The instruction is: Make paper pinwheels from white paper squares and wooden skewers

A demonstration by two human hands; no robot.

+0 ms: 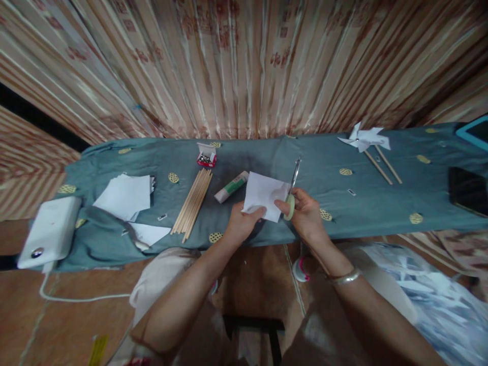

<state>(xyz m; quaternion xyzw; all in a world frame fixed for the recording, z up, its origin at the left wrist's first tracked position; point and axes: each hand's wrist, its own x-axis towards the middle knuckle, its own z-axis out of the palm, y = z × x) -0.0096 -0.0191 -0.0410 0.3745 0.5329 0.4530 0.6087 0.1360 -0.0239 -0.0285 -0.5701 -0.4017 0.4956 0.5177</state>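
Observation:
A square sheet of white paper (267, 190) is pinched at its lower left edge by my left hand (244, 222). My right hand (307, 213) is closed around the pale green handles of a pair of scissors (290, 206), whose blades point up and away beside the sheet's right side. The right thumb also appears to touch the paper's lower right edge. Just left of the sheet lies a glue stick (232, 187) with a green label. Further left, a bundle of wooden sticks (193, 203) rests on the cloth. Behind them stands an open red box (206, 156) of small metal pins.
Stacked white paper (127, 195) and a white power bank (51, 231) with a cable lie at the left. Two paper pinwheels (364, 140) on sticks lie at the back right. A dark phone (468, 190) sits at the far right. A curtain (244, 66) hangs behind the cloth-covered table (381, 203).

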